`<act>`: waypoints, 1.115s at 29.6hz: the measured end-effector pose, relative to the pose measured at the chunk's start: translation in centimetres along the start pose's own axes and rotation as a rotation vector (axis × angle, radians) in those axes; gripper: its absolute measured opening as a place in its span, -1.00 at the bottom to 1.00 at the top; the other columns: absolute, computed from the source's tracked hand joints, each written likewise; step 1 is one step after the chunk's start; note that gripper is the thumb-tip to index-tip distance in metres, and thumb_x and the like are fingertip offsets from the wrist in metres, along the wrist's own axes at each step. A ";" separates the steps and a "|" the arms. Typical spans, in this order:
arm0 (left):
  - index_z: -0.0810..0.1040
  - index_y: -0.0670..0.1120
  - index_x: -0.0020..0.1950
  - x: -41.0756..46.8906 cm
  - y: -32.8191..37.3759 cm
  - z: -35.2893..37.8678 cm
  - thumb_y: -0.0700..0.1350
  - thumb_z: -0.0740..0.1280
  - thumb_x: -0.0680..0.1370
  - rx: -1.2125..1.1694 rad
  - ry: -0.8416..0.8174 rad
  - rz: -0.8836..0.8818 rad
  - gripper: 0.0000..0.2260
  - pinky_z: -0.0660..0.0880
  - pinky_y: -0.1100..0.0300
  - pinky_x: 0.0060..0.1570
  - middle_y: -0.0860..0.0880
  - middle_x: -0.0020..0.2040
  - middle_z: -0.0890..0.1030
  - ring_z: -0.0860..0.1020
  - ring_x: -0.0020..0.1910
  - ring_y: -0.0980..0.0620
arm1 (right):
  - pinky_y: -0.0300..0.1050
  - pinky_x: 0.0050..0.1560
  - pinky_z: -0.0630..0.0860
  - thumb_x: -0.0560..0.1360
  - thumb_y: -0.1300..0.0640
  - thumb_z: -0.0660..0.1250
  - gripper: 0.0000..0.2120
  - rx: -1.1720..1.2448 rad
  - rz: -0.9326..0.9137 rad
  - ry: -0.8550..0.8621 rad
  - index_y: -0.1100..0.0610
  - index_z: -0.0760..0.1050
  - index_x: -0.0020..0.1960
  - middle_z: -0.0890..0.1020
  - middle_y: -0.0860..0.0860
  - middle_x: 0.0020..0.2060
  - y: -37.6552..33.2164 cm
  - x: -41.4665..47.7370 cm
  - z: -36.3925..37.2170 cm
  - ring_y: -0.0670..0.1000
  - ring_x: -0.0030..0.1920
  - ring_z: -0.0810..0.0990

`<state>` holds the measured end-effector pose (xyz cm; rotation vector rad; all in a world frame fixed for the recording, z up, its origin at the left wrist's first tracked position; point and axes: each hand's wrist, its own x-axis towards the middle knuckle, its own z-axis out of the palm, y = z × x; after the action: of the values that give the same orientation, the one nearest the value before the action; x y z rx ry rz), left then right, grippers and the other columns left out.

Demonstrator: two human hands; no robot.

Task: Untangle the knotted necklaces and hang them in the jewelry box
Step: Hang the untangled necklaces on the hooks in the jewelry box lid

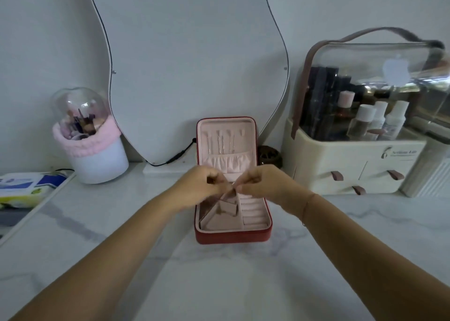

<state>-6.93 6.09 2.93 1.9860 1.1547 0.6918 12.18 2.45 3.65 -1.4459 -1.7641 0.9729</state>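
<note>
Necklace in hand: something very fine is pinched between the two hands just above the open jewelry box [255,231]; the chain itself is too thin and blurred to make out.
Hung necklaces: three or four chains [220,144] already dangle from the hooks in the upright lid, their lower ends at the gathered pocket [227,162].
Left hand [203,185]: fingers curled together, thumb and forefinger tips closed on what looks like one end of the chain.
Right hand [259,183]: fingers closed likewise, tips almost touching the left hand's, apparently gripping the other side.
Box tray: a loose padded insert [219,219] lies tilted in the left part; ring rolls [252,211] fill the right part.
Step, as I judge it: picking a knot open, or working a clasp, before hanging on the free hook [242,132] at the lid's right.
Doing it well: keep the chain slack, tease loops apart with the fingertips and never pull the ends, which tightens a knot; work over the tray so a dropped chain lands inside.
Risk: brushing the hung chains and tangling them.
Surroundings: marble-look counter [219,284], mirror [194,52] behind the box, brush holder [95,157] to the left, cosmetics organizer [353,164] to the right.
</note>
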 end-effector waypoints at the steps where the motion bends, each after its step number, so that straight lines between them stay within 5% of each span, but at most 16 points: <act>1: 0.65 -0.02 -0.17 -0.3 -0.9 0.3 -0.08 0.50 0.41 0.063 -0.016 0.011 -0.93 0.48 0.32 -0.12 0.09 -0.19 0.63 0.56 -0.23 0.25 | -0.24 -0.09 0.56 0.41 0.24 0.46 -0.85 -0.026 -0.014 0.008 -0.01 0.65 -0.21 0.69 0.03 -0.24 0.5 -0.1 0.6 -0.11 -0.22 0.61; 4: 0.65 0.01 -0.08 -0.9 -3.0 0.6 -0.08 0.52 0.40 0.068 0.063 0.063 -0.87 0.43 0.45 -0.15 0.13 -0.11 0.63 0.56 -0.15 0.32 | -0.16 -0.17 0.51 0.39 0.20 0.48 -0.73 -0.119 -0.088 0.094 -0.17 0.63 -0.33 0.67 0.06 -0.30 1.6 0.1 2.0 -0.04 -0.28 0.55; 7: 0.64 0.07 -0.01 -1.3 -4.4 0.8 -0.11 0.38 0.53 -0.059 0.205 0.074 -0.89 0.48 0.34 -0.03 0.16 -0.08 0.67 0.60 -0.07 0.22 | -0.31 -0.27 0.39 0.38 0.12 0.49 -0.93 -0.216 -0.132 0.127 0.00 0.66 -0.15 0.56 -0.10 -0.35 1.5 0.5 3.4 -0.16 -0.32 0.47; 13: 0.64 0.02 -0.05 -1.5 -4.9 1.1 -0.08 0.27 0.59 -0.272 0.316 0.053 -0.85 0.49 0.33 -0.01 0.11 -0.12 0.69 0.63 -0.06 0.17 | -0.44 -0.16 0.30 0.39 0.05 0.49 -0.72 -0.480 -0.230 0.011 -0.07 0.63 0.10 0.38 -0.12 -0.16 1.0 2.2 4.8 -0.18 -0.16 0.39; 26: 0.63 -0.12 -0.06 -1.5 -4.7 0.8 -0.11 0.22 0.62 -0.416 0.283 0.030 -0.79 0.42 0.51 -0.13 0.18 -0.22 0.69 0.63 -0.15 0.29 | -0.05 0.00 0.49 0.39 0.17 0.49 -0.89 -0.262 -0.295 -0.070 0.03 0.69 -0.09 0.64 0.05 -0.16 2.3 3.4 4.1 0.00 -0.12 0.56; 33: 0.66 -0.09 0.01 -1.5 -5.3 0.9 -0.05 0.23 0.62 -0.318 0.250 0.033 -0.77 0.46 0.39 0.06 0.06 -0.04 0.69 0.62 0.00 0.19 | -0.22 0.00 0.46 0.44 0.15 0.44 -0.93 -0.299 -0.270 -0.084 -0.01 0.65 -0.12 0.63 -0.18 -0.17 2.1 3.5 4.1 -0.16 -0.09 0.55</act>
<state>-9.52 6.24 -1.98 1.6870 1.0777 1.0938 9.16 5.52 -0.18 -1.3083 -2.1726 0.6581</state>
